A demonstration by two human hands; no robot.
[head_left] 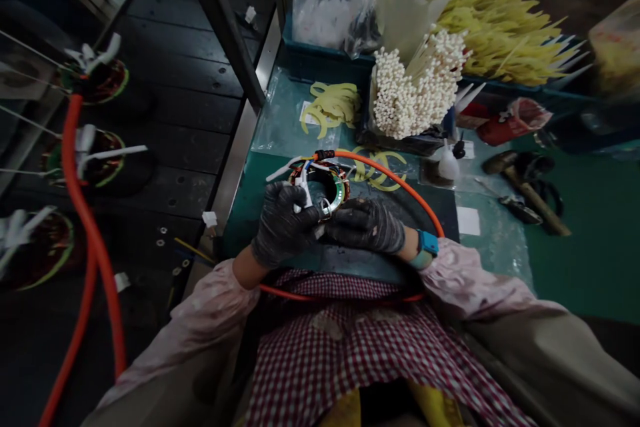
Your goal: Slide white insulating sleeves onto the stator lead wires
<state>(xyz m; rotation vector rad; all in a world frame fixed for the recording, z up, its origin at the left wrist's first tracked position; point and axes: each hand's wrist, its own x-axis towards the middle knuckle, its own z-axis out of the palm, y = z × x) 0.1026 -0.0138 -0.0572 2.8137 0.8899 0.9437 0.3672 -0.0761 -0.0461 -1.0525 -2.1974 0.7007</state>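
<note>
A ring-shaped wound coil part (343, 191) with a green inner rim and copper windings stands between my gloved hands on the dark mat. My left hand (286, 223) is closed round its left front side, by a white sleeve piece (303, 188). At its right front edge my right hand (369, 223) has its fingers pressed together; what they pinch, if anything, is hidden. An orange cable (400, 181) leaves the back of the ring and curves right, past my right wrist. A white tube (283, 169) sticks out to the back left.
Yellow strips (334, 105) lie behind the ring. Further back are a box of white-tipped sticks (417, 90), yellow sheets (500, 20) and plastic bags (325, 13). A hammer (535, 197) lies at right. More coil parts (103, 153) with orange cable are at left.
</note>
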